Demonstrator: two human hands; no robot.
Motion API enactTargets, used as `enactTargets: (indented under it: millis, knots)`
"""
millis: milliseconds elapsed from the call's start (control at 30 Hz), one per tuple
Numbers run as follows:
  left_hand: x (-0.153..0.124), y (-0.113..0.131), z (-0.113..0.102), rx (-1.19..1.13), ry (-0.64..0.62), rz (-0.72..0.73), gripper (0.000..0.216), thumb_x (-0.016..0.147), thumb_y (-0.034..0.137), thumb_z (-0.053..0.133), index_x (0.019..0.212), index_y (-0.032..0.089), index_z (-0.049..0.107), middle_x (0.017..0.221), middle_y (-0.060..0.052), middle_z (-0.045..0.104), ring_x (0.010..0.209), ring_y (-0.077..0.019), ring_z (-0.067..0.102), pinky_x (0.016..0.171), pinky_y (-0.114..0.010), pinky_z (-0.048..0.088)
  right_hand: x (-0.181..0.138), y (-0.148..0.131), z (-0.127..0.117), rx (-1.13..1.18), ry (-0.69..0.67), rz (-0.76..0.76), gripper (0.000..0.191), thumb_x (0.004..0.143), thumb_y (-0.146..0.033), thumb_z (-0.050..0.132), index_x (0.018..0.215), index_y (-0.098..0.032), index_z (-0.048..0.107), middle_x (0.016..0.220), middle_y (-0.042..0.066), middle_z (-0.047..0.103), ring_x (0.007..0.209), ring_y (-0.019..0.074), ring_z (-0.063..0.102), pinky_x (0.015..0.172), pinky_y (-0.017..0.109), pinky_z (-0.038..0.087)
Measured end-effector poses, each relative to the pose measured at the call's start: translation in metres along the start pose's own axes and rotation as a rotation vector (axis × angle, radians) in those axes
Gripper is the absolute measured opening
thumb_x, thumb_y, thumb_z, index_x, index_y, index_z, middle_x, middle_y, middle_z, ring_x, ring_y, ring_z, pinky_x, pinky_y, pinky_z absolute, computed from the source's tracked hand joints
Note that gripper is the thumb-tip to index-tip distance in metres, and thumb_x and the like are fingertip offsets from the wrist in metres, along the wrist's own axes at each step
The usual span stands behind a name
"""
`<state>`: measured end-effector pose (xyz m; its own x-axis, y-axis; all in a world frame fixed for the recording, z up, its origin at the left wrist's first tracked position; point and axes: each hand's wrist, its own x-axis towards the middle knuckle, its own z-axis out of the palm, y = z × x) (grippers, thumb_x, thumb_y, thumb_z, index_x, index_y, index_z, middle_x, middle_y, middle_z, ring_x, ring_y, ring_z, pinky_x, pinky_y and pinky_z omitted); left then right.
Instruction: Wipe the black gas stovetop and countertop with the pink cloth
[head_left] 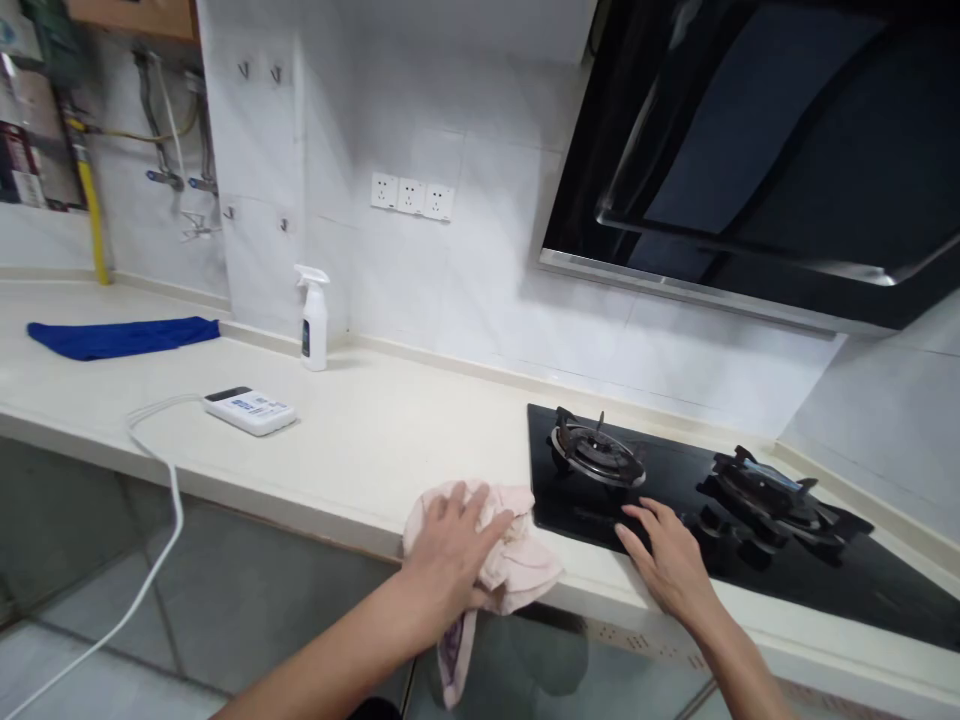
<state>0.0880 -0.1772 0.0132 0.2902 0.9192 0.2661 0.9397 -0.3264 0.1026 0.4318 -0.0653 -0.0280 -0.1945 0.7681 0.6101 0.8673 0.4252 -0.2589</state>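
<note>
My left hand (450, 560) is pressed over a pale pink cloth (517, 570) at the front edge of the white countertop, its fingers curved into the folds. The cloth is bunched, and a corner with a purple patch hangs below the edge. My right hand (671, 560) rests at the front edge of the black gas hob (555, 510), thumb and fingers apart, with nothing in it. Just beyond its fingertips is the left burner (600, 455); the right burner (780, 495) sits farther right.
A white spray bottle (315, 325) stands near the wall. Left of it lie a blue cloth (124, 338) and a white device (251, 410), whose cable (178, 510) drops over the counter edge. A black range hood (750, 150) slants above the hob. Wall sockets (412, 196) are behind.
</note>
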Motion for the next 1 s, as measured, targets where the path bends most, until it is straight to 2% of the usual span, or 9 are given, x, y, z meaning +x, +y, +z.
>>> enactTargets:
  millis: [100,267,400,500,600,700,833,900,1000]
  knots:
    - [0.018,0.023,0.008,0.021,0.02,0.097,0.089,0.065,0.027,0.091,0.145,0.029,0.052,0.154,-0.02,0.05,0.138,-0.0476,0.046,0.108,-0.064,0.041,-0.012,0.028,0.016,-0.135,-0.073,0.035,0.053,0.1,-0.057,0.037,0.122,-0.02,0.067,0.134,0.016,0.062,0.129,0.0349,0.057,0.11,0.06,0.042]
    - [0.035,0.061,0.033,0.01,0.137,0.323,0.045,0.087,0.05,0.071,0.124,0.025,0.065,0.13,-0.016,0.062,0.118,-0.039,0.055,0.095,-0.055,0.047,-0.02,0.037,0.028,-0.165,-0.078,0.003,0.056,0.097,-0.063,0.037,0.125,-0.023,0.064,0.136,0.013,0.063,0.128,0.0341,0.059,0.109,0.056,0.044]
    - [0.032,0.054,0.042,-0.003,0.213,0.349,0.043,0.09,0.054,0.066,0.122,0.025,0.065,0.129,-0.014,0.062,0.117,-0.0364,0.055,0.09,-0.05,0.048,-0.02,0.051,0.028,-0.133,-0.113,-0.019,0.058,0.095,-0.065,0.038,0.127,-0.025,0.064,0.138,0.012,0.064,0.13,0.0335,0.058,0.109,0.055,0.044]
    - [0.014,0.015,0.045,-0.032,0.261,0.275,0.047,0.089,0.056,0.066,0.127,0.029,0.065,0.138,-0.013,0.061,0.122,-0.0354,0.055,0.094,-0.05,0.048,-0.021,0.064,0.031,-0.121,-0.128,-0.025,0.06,0.092,-0.066,0.039,0.128,-0.025,0.065,0.137,0.012,0.065,0.131,0.0341,0.058,0.11,0.056,0.044]
    - [-0.016,-0.044,0.041,-0.042,0.337,0.123,0.068,0.08,0.076,0.066,0.131,0.031,0.066,0.139,-0.016,0.062,0.126,-0.0376,0.056,0.103,-0.056,0.044,-0.022,0.071,0.036,-0.111,-0.125,-0.028,0.062,0.091,-0.067,0.04,0.128,-0.024,0.065,0.136,0.013,0.066,0.131,0.0357,0.058,0.111,0.057,0.043]
    - [-0.051,-0.114,0.023,0.005,0.337,-0.018,0.072,0.081,0.07,0.069,0.142,0.033,0.061,0.142,-0.016,0.061,0.134,-0.0379,0.053,0.113,-0.057,0.039,-0.024,0.073,0.039,-0.101,-0.109,-0.03,0.064,0.089,-0.068,0.041,0.129,-0.023,0.065,0.137,0.013,0.065,0.13,0.0377,0.058,0.11,0.058,0.044]
    - [-0.088,-0.196,-0.011,0.005,0.32,-0.247,0.081,0.074,0.074,0.073,0.141,0.03,0.061,0.15,-0.015,0.057,0.14,-0.0406,0.048,0.115,-0.057,0.038,-0.025,0.071,0.039,-0.087,-0.094,-0.038,0.064,0.086,-0.067,0.043,0.127,-0.024,0.067,0.135,0.014,0.066,0.128,0.0398,0.059,0.108,0.059,0.045]
    - [-0.097,-0.221,-0.026,-0.027,0.335,-0.316,0.079,0.078,0.072,0.07,0.143,0.029,0.059,0.151,-0.014,0.056,0.142,-0.0377,0.048,0.116,-0.054,0.038,-0.026,0.069,0.039,-0.082,-0.087,-0.036,0.061,0.086,-0.065,0.045,0.126,-0.026,0.068,0.134,0.014,0.066,0.129,0.0405,0.058,0.107,0.06,0.045]
    - [-0.101,-0.233,-0.039,-0.09,0.391,-0.381,0.061,0.085,0.065,0.062,0.133,0.027,0.064,0.139,-0.01,0.066,0.133,-0.031,0.056,0.112,-0.045,0.044,-0.026,0.064,0.039,-0.077,-0.07,-0.025,0.062,0.087,-0.065,0.044,0.127,-0.026,0.068,0.135,0.014,0.066,0.13,0.0403,0.058,0.107,0.059,0.045]
